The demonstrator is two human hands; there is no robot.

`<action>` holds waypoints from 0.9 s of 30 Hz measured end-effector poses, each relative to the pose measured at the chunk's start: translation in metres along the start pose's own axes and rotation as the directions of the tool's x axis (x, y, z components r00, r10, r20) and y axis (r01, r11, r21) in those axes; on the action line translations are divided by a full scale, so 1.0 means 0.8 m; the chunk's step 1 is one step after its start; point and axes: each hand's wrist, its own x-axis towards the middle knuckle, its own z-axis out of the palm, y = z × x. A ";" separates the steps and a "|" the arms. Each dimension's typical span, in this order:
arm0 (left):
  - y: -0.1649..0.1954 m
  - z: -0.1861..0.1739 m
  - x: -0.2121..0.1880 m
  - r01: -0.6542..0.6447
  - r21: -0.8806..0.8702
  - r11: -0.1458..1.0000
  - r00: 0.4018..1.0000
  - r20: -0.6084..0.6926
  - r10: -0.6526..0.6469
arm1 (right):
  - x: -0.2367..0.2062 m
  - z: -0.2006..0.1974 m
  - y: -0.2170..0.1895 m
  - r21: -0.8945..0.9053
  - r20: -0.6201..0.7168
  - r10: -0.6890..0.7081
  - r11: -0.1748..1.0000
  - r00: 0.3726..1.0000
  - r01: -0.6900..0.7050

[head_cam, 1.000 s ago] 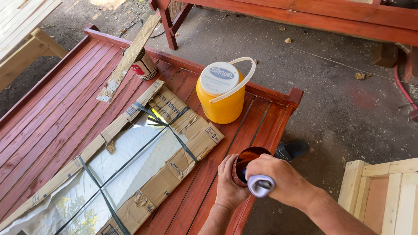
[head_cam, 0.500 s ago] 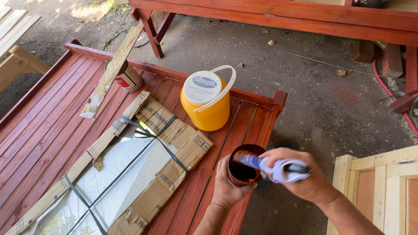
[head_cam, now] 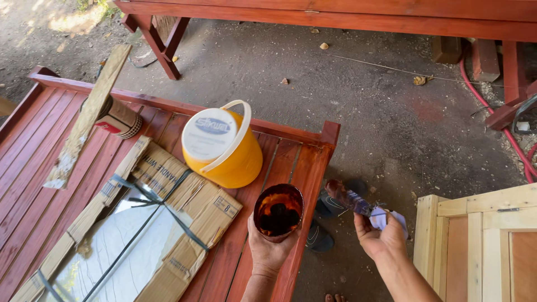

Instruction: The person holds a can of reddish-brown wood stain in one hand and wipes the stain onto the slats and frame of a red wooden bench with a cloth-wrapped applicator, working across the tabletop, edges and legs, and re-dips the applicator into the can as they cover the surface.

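Lifted clear since before, the brush [head_cam: 349,198] angles up-left toward the can [head_cam: 278,211]; right hand [head_cam: 383,237] grips it, left hand [head_cam: 268,249] cups the can.

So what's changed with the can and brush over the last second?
The right hand has drawn the stained brush out of the can and off to the right; a second ago it was over the can's mouth. The left hand still cups the can at the red panel's edge. The yellow jug hasn't moved.
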 end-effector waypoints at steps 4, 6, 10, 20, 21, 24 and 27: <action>-0.004 0.018 0.021 -0.052 0.062 0.997 0.999 0.004 0.052 | 0.063 0.022 0.001 0.163 -0.120 0.087 0.984 0.989 -0.067; -0.005 0.025 0.030 -0.056 0.066 0.996 0.998 0.025 0.055 | 0.081 0.041 0.001 0.205 -0.160 0.116 0.975 0.980 -0.082; -0.009 0.036 0.043 -0.013 -0.003 1.000 0.999 0.047 0.013 | 0.098 0.087 -0.001 0.247 -0.182 0.145 0.964 0.973 -0.097; -0.020 0.044 0.049 -0.081 0.050 0.995 0.997 0.004 0.081 | 0.098 0.118 0.007 0.137 -0.172 0.164 0.981 0.971 -0.141; -0.020 0.045 0.049 -0.089 0.049 0.995 0.996 -0.002 0.089 | 0.098 0.114 0.012 0.122 -0.169 0.170 0.981 0.971 -0.151; -0.018 0.047 0.047 -0.095 0.150 0.984 0.995 -0.001 0.097 | 0.085 0.082 0.031 0.116 -0.215 0.214 0.974 0.953 -0.193; -0.014 0.049 0.044 -0.148 0.099 0.984 0.989 -0.001 0.149 | 0.069 0.044 0.057 0.135 -0.217 0.236 0.968 0.947 -0.211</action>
